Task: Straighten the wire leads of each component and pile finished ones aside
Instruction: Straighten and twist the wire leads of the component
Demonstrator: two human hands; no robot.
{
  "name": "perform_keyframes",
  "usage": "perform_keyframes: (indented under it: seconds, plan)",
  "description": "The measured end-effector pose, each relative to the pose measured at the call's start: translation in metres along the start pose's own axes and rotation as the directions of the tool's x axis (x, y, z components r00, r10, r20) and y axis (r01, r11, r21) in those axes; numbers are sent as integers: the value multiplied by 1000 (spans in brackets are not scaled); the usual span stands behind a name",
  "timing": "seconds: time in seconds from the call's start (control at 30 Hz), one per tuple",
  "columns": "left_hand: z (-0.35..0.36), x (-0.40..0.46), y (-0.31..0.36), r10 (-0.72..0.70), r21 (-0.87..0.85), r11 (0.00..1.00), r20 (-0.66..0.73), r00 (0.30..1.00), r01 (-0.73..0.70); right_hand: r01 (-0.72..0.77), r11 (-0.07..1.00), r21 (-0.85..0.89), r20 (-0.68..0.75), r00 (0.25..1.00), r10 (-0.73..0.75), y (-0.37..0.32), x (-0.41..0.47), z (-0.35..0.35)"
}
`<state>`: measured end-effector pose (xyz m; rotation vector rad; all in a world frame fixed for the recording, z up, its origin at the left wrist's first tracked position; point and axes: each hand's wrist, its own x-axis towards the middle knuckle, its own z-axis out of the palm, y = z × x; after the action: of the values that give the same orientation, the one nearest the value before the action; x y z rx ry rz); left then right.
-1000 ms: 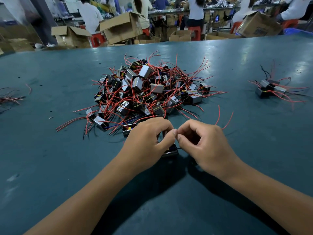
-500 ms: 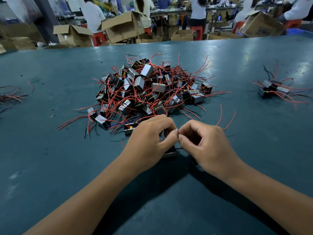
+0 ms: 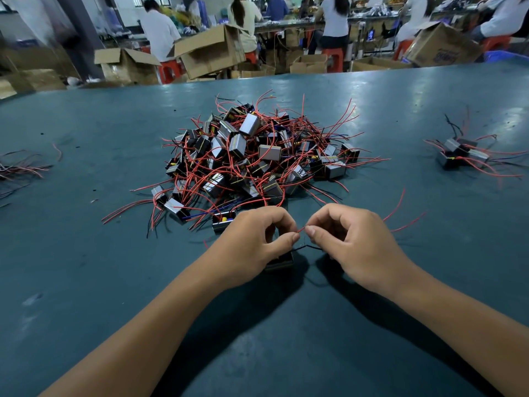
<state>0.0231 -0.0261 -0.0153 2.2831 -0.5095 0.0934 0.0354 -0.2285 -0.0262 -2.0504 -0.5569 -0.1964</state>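
Left hand (image 3: pixel 252 242) hides most of component (image 3: pixel 282 260); both hands' fingers (image 3: pixel 313 232) pinch red lead (image 3: pixel 301 230); right hand (image 3: pixel 357 247).

Head camera looks forward and down, close over the table (image 3: pixel 86 282).

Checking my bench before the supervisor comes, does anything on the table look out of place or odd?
Nothing looks damaged. Stray red wire lies alone left of the big pile, and loose wires sprawl at the left edge.
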Motion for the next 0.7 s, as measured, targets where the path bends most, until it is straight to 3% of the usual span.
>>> perform_keyframes:
  seconds: [0.27, 0.4, 0.53, 0.7]
  plan:
    - [-3, 0, -4, 45, 71, 996, -13, 999, -44, -14, 1000, -1, 28, 1000, 14, 6, 4, -2]
    - [-12, -1, -8, 8, 16, 1000, -72, 997, -6, -15, 994, 111, -10, 1000, 16, 5, 8, -16]
    - [-18, -2, -7, 16, -86, 996, -67, 998, -22, 162, 983, -88, 73, 985, -156, -1, 7, -32]
    - [-14, -4, -4, 50, -76, 996, -47, 998, -53, 222, 957, -187, 151, 969, -195, 0, 3, -25]
